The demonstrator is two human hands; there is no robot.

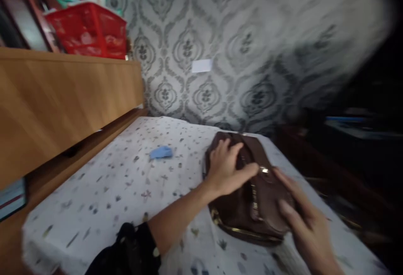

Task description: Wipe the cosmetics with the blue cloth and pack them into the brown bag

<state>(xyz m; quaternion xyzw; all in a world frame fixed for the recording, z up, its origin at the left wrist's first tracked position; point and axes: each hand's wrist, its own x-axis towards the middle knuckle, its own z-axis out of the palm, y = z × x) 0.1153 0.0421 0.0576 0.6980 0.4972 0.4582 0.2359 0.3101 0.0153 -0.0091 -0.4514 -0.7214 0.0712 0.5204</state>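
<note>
A dark brown handbag [233, 205] with gold-coloured trim, a chain and a metal clasp lies on the patterned white cloth. Across its upper left part rests my left hand [227, 168], fingers spread and thumb stretched toward the clasp. My right hand [310, 222] grips the bag's right side at the flap, its thumb on top and its fingers along the edge. Part of those fingers is hidden, and the picture is somewhat blurred. To the left on the cloth is a small folded blue cloth [161, 152], apart from both hands.
A wooden cabinet [69, 107] borders the cloth-covered surface [110, 182] on the left, with a red basket [90, 29] on top. A phone-like screen [11, 199] sits at the lower left. The patterned wall [189, 52] stands behind; dark furniture [346, 174] is at right.
</note>
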